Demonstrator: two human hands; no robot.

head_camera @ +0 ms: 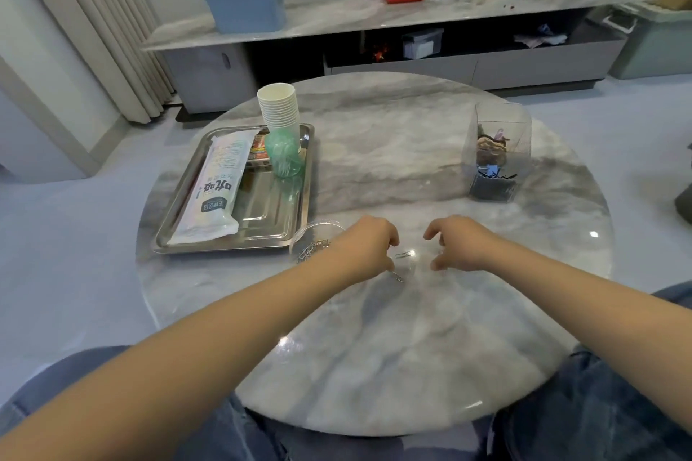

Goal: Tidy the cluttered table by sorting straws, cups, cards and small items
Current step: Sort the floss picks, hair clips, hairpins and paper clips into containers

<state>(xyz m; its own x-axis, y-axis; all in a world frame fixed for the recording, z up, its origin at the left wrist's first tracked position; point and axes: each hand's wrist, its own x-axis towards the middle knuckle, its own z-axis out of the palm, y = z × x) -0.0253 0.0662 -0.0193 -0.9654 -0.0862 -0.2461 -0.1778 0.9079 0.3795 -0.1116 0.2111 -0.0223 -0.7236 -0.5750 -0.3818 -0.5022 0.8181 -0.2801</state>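
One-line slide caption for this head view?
Both hands gather loose paper clips on the marble table beside a steel tray.

— How many trays and cup stacks do you have there?
— You have one metal tray (262, 232) and one stack of paper cups (279, 105); the cups are too tightly nested to count.
— Straw packs?
— You have one white pack of straws (219, 185) and one green bundle (282, 155).
— Paper clips?
— You have two loose paper clips (404, 255) on the table (393, 348), plus a small pile (312, 248) you can't count. One clear box (496, 152).
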